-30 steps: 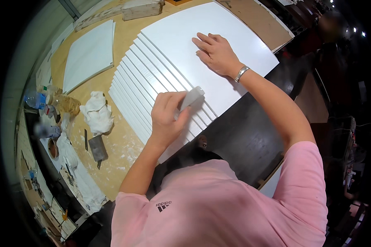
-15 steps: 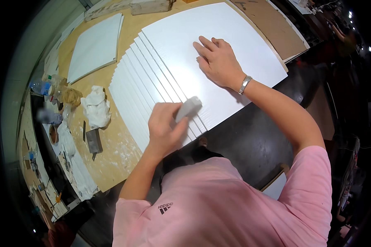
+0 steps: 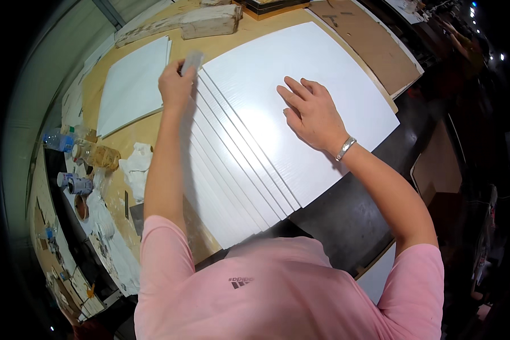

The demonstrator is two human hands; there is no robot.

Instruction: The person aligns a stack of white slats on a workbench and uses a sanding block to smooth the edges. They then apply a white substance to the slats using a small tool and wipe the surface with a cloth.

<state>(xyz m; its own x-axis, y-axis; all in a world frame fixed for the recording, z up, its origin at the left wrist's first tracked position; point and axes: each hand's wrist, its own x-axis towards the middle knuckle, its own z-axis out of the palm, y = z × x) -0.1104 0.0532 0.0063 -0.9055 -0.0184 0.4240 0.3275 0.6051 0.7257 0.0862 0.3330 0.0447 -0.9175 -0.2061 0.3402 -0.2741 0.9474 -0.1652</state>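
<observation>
A fanned stack of white flat panels (image 3: 266, 73) lies across the table, their left edges stepped one beside another. My left hand (image 3: 174, 86) is closed around a small grey block (image 3: 193, 61) at the far left corner of the stack. The block looks slightly blurred, and I cannot tell whether it touches a panel edge. My right hand (image 3: 316, 118) rests on the top panel with its fingers spread, holding nothing.
Left of the stack lies a smaller pile of white panels (image 3: 131, 82). Bottles (image 3: 100, 156) and a crumpled white cloth (image 3: 136, 170) are at the table's left side. A rough wooden block (image 3: 211, 24) sits at the back; a brown board (image 3: 364, 44) lies at the far right.
My left hand has carried the grey block from the stack's near edge to its far left corner. My right hand remains on the top panel. The whole view has shifted slightly.
</observation>
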